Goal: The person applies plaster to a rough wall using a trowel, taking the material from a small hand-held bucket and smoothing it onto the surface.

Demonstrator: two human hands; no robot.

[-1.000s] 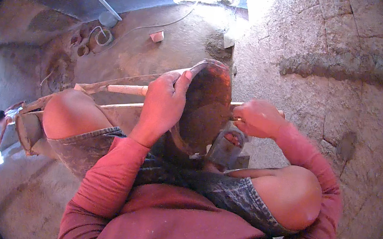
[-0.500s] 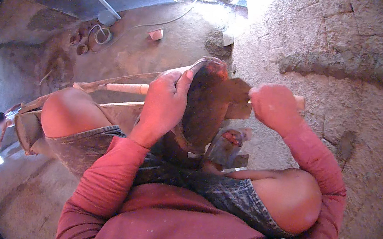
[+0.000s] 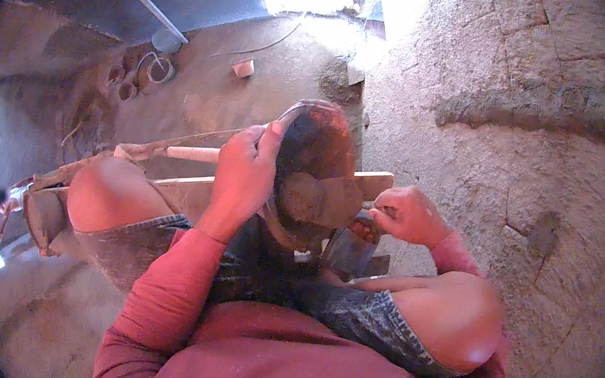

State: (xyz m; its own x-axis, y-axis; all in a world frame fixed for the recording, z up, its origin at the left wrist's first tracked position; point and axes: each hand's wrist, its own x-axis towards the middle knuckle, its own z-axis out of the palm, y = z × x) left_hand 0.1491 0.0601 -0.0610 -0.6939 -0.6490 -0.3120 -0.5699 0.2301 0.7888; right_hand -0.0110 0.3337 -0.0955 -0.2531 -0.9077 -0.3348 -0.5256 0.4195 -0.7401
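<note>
My left hand (image 3: 245, 174) is closed on the rim of a dark, round bucket (image 3: 325, 131), its thumb over the edge. The bucket is tilted and its inside faces to the right. Soil-like residue coats its inner wall, with a reddish patch near the upper rim. My right hand (image 3: 412, 214) is closed round the handle end of a trowel (image 3: 320, 197). The trowel's mud-brown blade lies at the bucket's mouth, pointing left. Most of its handle is hidden by my fingers. Just below the blade, a clear container (image 3: 349, 250) with reddish things stands between my legs.
Wooden poles and boards (image 3: 192, 153) run left from the bucket, beside my knee. A rough plastered wall (image 3: 517, 187) rises on the right. Lower down lie buckets (image 3: 159, 71), a hose and a pinkish block (image 3: 243, 68). Another person (image 3: 10, 202) is at the far left.
My right hand has moved down and left, bringing the trowel blade from the bucket's right side over its mouth. The bucket and my left hand have shifted slightly left and down.
</note>
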